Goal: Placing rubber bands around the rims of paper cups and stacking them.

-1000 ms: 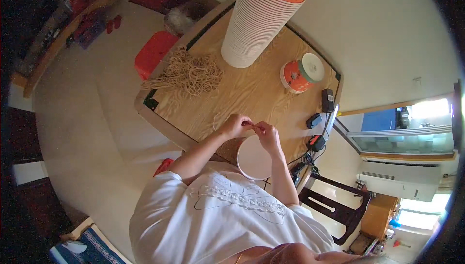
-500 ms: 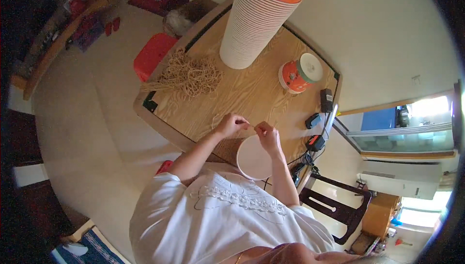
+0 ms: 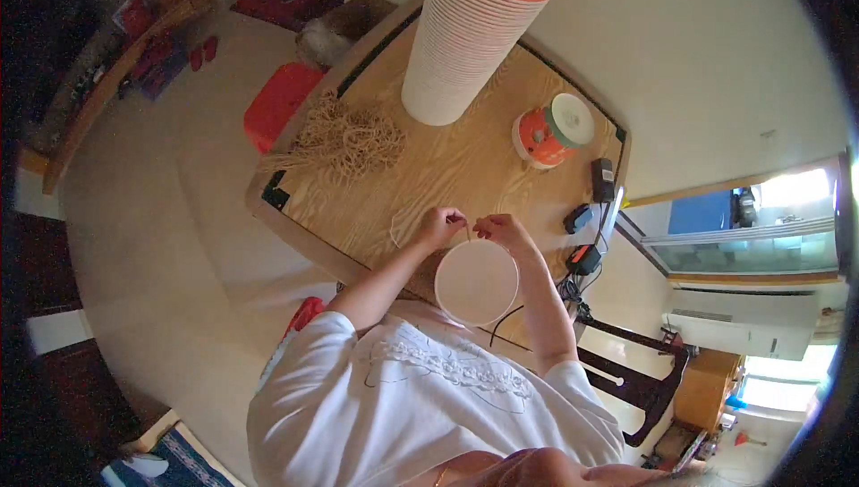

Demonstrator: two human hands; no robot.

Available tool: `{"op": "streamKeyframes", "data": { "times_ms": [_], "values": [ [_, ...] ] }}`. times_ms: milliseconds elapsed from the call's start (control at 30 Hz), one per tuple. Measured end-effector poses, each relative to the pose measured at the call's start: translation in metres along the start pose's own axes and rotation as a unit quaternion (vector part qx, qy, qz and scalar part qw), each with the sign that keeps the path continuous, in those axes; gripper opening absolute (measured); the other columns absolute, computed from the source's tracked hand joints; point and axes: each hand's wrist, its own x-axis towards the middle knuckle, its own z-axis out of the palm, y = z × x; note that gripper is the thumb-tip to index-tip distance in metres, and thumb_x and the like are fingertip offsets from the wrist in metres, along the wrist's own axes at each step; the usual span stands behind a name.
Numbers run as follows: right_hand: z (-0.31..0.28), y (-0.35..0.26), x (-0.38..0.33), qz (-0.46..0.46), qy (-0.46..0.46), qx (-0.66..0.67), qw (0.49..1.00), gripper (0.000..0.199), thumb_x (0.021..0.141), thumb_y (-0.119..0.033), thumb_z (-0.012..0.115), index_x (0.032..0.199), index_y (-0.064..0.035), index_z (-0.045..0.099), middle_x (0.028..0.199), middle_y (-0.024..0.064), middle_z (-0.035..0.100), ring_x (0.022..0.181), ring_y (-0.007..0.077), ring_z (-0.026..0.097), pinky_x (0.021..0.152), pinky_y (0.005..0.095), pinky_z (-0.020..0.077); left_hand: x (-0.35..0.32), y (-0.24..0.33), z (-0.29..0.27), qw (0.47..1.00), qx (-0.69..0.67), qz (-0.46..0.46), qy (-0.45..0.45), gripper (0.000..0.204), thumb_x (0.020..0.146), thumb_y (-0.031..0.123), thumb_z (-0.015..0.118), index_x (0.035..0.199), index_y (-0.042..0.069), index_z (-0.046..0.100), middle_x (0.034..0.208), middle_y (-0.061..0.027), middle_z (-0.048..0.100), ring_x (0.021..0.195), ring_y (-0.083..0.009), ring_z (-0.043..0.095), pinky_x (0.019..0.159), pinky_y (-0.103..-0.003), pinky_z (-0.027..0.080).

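Note:
Low in front of my chest, a white paper tub [image 3: 477,283] lies with its round white face toward me. Its side, partly hidden by my left forearm, looks brown. My left hand [image 3: 442,227] is closed in a pinch on a thin strand of twine [image 3: 468,233] just above the tub's far rim. Close beside it, my right hand [image 3: 503,231] is also closed, its fingertips pinched at the rim near the strand. A thin pale loop of strand [image 3: 396,228] lies on the table left of my left hand. Farther left sits a tangled heap of tan twine [image 3: 351,140].
A tall stack of nested white paper tubs [image 3: 461,53] stands at the table's far side. Right of it are orange patterned tubs [image 3: 537,138] with a white-topped roll. Black chargers [image 3: 603,181] and cables line the right edge. A red stool [image 3: 279,107] stands beyond the left edge.
My hands have drawn slightly closer together, and the right has turned, its wrist moving right. The tub's white face now shows more fully. The strand hangs more upright between my fingers.

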Motion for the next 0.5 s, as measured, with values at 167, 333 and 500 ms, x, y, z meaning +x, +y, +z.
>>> {"op": "streamKeyframes", "data": {
  "times_ms": [167, 333, 500],
  "values": [
    [-0.002, 0.002, 0.014, 0.059, -0.041, 0.010, 0.997, 0.023, 0.081, -0.026, 0.060, 0.074, -0.0040, 0.063, 0.063, -0.0009, 0.056, 0.054, 0.0055, 0.049, 0.047, 0.0201, 0.0381, 0.006, -0.002, 0.004, 1.000, 0.010, 0.015, 0.006, 0.015, 0.072, 0.017, 0.064, 0.076, 0.003, 0.064, 0.068, -0.0077, 0.063, 0.061, -0.0145, 0.060, 0.057, -0.028, 0.046],
    [-0.001, 0.002, 0.022, 0.088, -0.057, 0.011, 0.994, 0.022, 0.079, -0.026, 0.062, 0.070, -0.0062, 0.062, 0.061, -0.0023, 0.055, 0.050, 0.0049, 0.048, 0.043, 0.0185, 0.0365, 0.008, -0.001, 0.003, 1.000, 0.010, 0.009, -0.007, 0.013, 0.071, 0.015, 0.064, 0.076, 0.004, 0.064, 0.069, -0.0096, 0.063, 0.063, -0.0166, 0.062, 0.057, -0.028, 0.047],
    [-0.001, -0.002, 0.024, 0.139, -0.080, 0.042, 0.986, 0.018, 0.076, -0.022, 0.066, 0.067, -0.0074, 0.061, 0.059, -0.0019, 0.054, 0.047, 0.0061, 0.048, 0.041, 0.0206, 0.0375, 0.009, 0.003, -0.001, 1.000, 0.011, 0.003, -0.007, 0.015, 0.070, 0.018, 0.063, 0.075, 0.004, 0.064, 0.070, -0.0095, 0.063, 0.063, -0.0177, 0.062, 0.057, -0.029, 0.047]
  ]
}}
